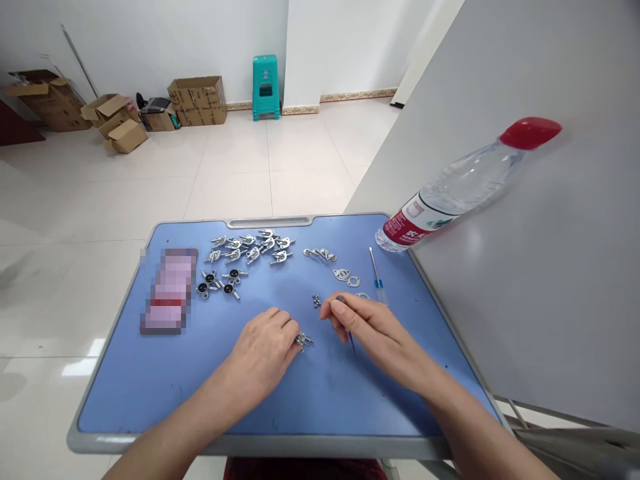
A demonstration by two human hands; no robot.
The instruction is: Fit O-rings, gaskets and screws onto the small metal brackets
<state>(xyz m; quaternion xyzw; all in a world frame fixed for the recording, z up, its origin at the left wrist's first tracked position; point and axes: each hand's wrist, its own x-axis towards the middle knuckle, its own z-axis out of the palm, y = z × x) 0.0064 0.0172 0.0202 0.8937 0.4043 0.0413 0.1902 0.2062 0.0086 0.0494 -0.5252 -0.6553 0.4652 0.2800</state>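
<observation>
My left hand (267,347) is closed around a small metal fitting (303,340), whose shiny prongs stick out past the fingertips just above the table. Fingers curled, my right hand (363,323) grips a thin dark pointed tool (353,342); its tip shows below the palm, and its exact kind is hidden by the hand. Right beside the right fingertips lies a little pile of small screws (317,301). Flat metal plates (342,274) with holes rest beyond that hand, one of them partly covered by it.
Several assembled metal fittings (253,255) lie at the table's back left, with black-centred ones (229,289) nearer. Small curved metal pieces (320,254) sit mid-back. A screwdriver (379,283) and water bottle (420,217) are at right, a blurred phone-like object (170,290) at left.
</observation>
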